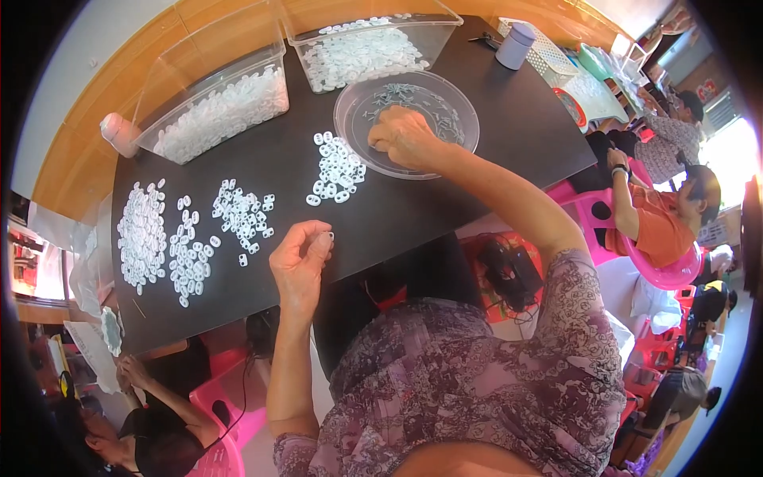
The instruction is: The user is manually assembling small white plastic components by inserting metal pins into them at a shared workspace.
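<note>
My left hand is raised at the near edge of the dark table, thumb and forefinger pinched on a small white plastic piece. My right hand reaches into a round clear plastic basin, its fingers bent together and pointing down. Many small thin grey pieces lie in that basin, too small to name. Whatever the right fingertips hold is hidden. Between my hands, just left of the basin, is a loose pile of white pieces with dark holes.
Further piles of white pieces cover the table's left side. Two clear bins of white parts stand at the back. A lidded purple-grey container is at the far right. People sit on pink chairs to the right and lower left.
</note>
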Motion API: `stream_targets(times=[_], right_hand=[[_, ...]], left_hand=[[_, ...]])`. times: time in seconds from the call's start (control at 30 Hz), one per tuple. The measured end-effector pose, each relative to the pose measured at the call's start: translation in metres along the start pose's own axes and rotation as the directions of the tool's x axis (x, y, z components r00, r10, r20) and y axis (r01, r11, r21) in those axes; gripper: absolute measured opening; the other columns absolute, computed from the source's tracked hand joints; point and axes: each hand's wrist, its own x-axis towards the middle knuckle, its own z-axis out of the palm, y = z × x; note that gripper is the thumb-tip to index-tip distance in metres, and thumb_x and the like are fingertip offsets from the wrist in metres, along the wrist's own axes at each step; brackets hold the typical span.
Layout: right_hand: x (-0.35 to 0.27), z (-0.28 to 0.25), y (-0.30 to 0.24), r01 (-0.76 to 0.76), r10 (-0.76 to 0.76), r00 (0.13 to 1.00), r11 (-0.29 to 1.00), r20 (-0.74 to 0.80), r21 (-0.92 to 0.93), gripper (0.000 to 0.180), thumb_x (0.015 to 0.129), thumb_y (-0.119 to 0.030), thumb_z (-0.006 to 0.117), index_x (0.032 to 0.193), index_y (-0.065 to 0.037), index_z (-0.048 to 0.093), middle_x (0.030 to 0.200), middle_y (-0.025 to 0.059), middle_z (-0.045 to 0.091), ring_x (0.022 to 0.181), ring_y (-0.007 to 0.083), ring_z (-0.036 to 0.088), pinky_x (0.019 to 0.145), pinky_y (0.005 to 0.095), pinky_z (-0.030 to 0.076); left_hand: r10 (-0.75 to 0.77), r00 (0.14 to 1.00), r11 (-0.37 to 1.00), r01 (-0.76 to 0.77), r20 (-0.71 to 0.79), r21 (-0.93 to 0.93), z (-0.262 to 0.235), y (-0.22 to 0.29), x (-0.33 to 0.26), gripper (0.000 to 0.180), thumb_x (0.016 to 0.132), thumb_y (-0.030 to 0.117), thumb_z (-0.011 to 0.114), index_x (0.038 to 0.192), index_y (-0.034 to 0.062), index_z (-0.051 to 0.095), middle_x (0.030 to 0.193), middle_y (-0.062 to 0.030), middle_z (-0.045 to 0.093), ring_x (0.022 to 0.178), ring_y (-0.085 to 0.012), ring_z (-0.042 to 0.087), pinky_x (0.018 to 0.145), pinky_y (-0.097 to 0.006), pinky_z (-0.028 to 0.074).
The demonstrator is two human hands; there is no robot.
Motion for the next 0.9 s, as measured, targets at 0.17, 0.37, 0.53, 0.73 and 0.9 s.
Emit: stream_targets(times=[0.17,0.37,0.53,0.73,0.9], right_hand=[[0.002,0.005,-0.001,-0.032,0.032,0.997,0.999,0.064,-0.007,0.004,0.068,-0.010,0.059,0.064,-0.008,0.060,0.068,0.0144,0.056,0.074,0.0340,0.056,0.062,0.0442,0.045],[0.008,0.011,-0.001,-0.022,0.029,0.995,0.998,0.099,-0.065,0.007,0.067,-0.010,0.057,0.063,-0.004,0.058,0.070,0.0168,0.057,0.074,0.0354,0.056,0.063,0.0449,0.045],[0.012,0.013,-0.005,0.050,-0.031,0.991,0.987,0.127,-0.151,0.008,0.066,-0.008,0.055,0.063,-0.001,0.057,0.073,0.0191,0.058,0.075,0.0369,0.057,0.065,0.0458,0.046],[0.003,0.002,-0.010,0.054,-0.052,0.998,0.993,0.024,-0.101,0.006,0.069,-0.006,0.056,0.065,-0.002,0.053,0.072,0.0147,0.056,0.074,0.0344,0.054,0.065,0.0441,0.044],[-0.001,-0.023,-0.035,-0.125,0.127,0.992,0.990,-0.029,0.069,0.004,0.071,-0.005,0.057,0.071,-0.002,0.054,0.066,0.0118,0.054,0.061,0.0265,0.054,0.058,0.0351,0.044]], left_hand=[[-0.012,1.000,0.996,0.010,-0.021,-0.087,0.002,-0.003,-0.005,0.011,0.082,0.006,0.063,0.092,0.0011,0.062,0.072,0.0009,0.057,0.063,-0.0048,0.049,0.056,-0.018,0.040],[0.011,1.000,0.995,-0.014,-0.024,-0.100,0.000,-0.013,-0.009,0.011,0.082,0.006,0.065,0.092,0.0013,0.062,0.073,0.0021,0.057,0.064,-0.0046,0.049,0.057,-0.018,0.040],[0.032,0.995,0.986,-0.046,-0.089,-0.160,0.002,-0.014,-0.012,0.012,0.082,0.007,0.064,0.091,-0.0007,0.062,0.071,-0.0010,0.057,0.060,-0.0064,0.050,0.054,-0.018,0.040],[-0.036,0.995,0.941,0.003,-0.094,-0.338,0.000,-0.008,-0.017,0.011,0.085,0.008,0.061,0.091,-0.0013,0.060,0.073,-0.0070,0.061,0.058,-0.0101,0.055,0.051,-0.021,0.044],[-0.060,0.995,0.893,0.020,-0.074,-0.449,-0.005,-0.009,-0.016,0.013,0.085,0.007,0.060,0.093,-0.0031,0.059,0.076,-0.0107,0.063,0.058,-0.0124,0.056,0.052,-0.022,0.046]])
